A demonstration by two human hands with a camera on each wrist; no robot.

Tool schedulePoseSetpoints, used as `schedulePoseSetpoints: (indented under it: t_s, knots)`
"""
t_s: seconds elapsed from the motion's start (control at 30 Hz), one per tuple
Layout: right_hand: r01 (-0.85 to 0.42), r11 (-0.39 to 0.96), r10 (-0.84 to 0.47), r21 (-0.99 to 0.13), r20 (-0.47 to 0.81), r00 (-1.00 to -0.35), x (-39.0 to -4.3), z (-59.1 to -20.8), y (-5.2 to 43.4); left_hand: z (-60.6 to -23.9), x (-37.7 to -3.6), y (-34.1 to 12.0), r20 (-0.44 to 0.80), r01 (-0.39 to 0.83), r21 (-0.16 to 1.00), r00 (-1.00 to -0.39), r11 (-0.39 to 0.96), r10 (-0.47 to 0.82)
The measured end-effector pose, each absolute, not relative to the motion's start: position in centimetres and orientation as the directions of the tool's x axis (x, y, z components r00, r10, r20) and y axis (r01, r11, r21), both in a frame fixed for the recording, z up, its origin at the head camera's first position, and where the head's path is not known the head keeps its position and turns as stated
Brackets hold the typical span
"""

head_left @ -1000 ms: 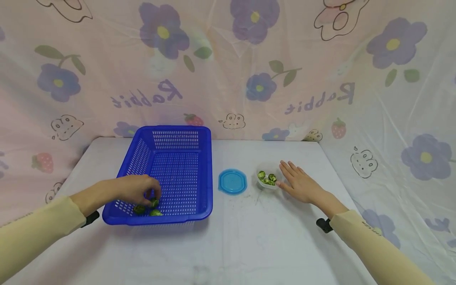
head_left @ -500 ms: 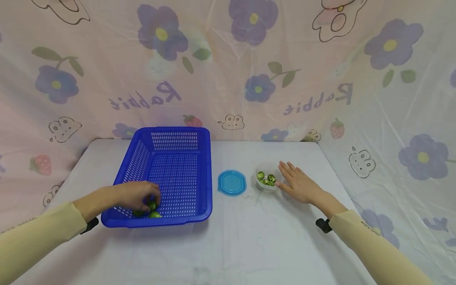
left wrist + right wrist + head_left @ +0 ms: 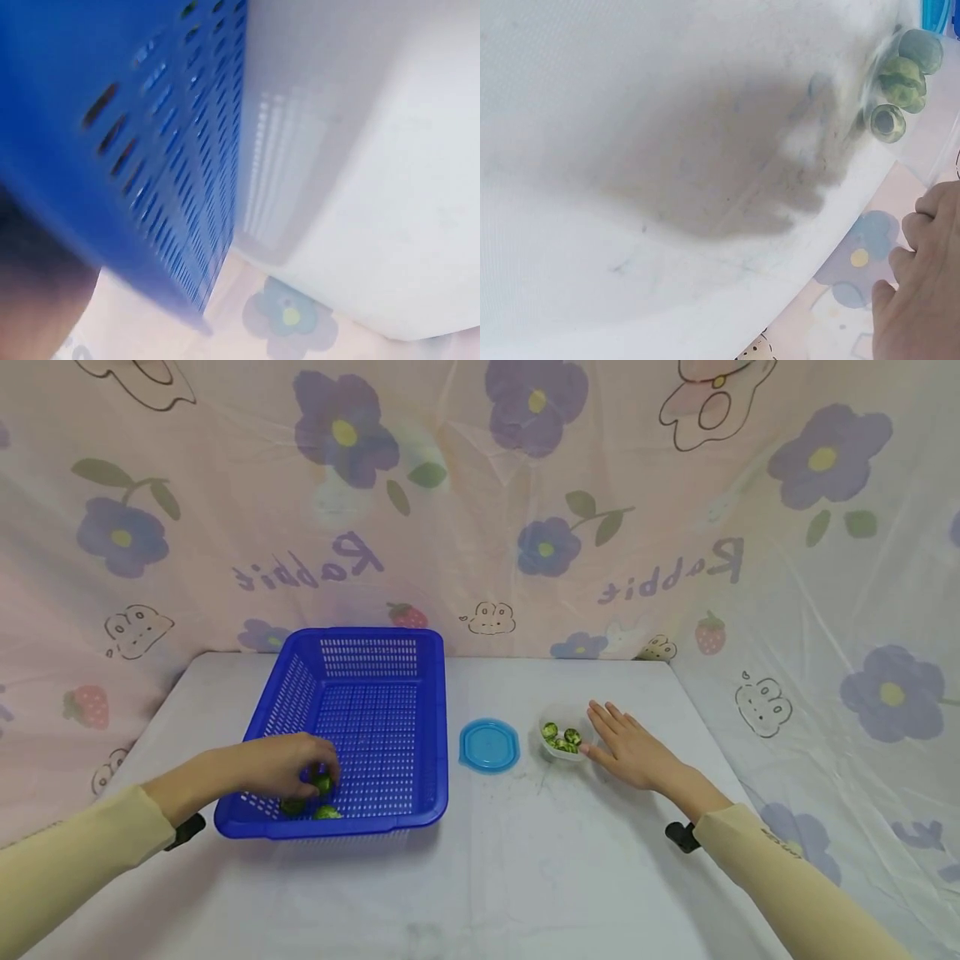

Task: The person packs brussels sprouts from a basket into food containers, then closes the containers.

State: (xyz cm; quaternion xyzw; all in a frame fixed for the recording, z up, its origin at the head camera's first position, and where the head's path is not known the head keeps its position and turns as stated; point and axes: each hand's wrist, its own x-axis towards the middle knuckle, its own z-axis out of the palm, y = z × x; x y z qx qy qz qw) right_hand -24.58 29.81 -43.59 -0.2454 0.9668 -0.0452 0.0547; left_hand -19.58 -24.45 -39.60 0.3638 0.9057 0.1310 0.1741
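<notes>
Head view — left hand (image 3: 288, 766) pinching a round green sprout (image 3: 323, 784), no long axis — right hand (image 3: 633, 749) flat, fingers straight.

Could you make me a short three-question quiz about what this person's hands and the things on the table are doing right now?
1. True or false: the blue lid is fitted onto the clear container.
2. Which does the left hand reach into? A) the blue basket B) the clear container C) a drawer
3. Fill in: the right hand lies flat with straight fingers beside the clear ____.

Key
1. False: the lid lies on the table, apart from the container.
2. A: its fingers pinch a green piece there.
3. container
</notes>
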Motion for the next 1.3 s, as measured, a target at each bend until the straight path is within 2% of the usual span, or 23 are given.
schedulePoseSetpoints:
  t_s: [0.37,0.63,0.83,1.3]
  knots:
    - [-0.468,0.877,-0.477,-0.11,-0.079,-0.875,-24.7,-43.9,30.0,-36.1,-19.9,-24.1,-0.117,0.638,0.315,-0.709,0.703,0.695]
    - [-0.47,0.875,-0.48,-0.118,-0.081,-0.873,-24.7,-43.8,29.9,-34.1,-20.6,-22.8,-0.012,0.689,0.315,-0.685,0.653,0.728]
    - [-0.468,0.876,-0.477,-0.115,-0.08,-0.875,-24.6,-43.8,29.8,-33.2,-21.1,-21.2,0.033,0.7,0.359,-0.67,0.617,0.741]
    - [-0.482,0.867,-0.49,-0.126,-0.038,-0.871,-24.7,-44.3,30.1,-31.4,-23.1,-16.5,0.177,0.765,0.398,-0.606,0.506,0.776]
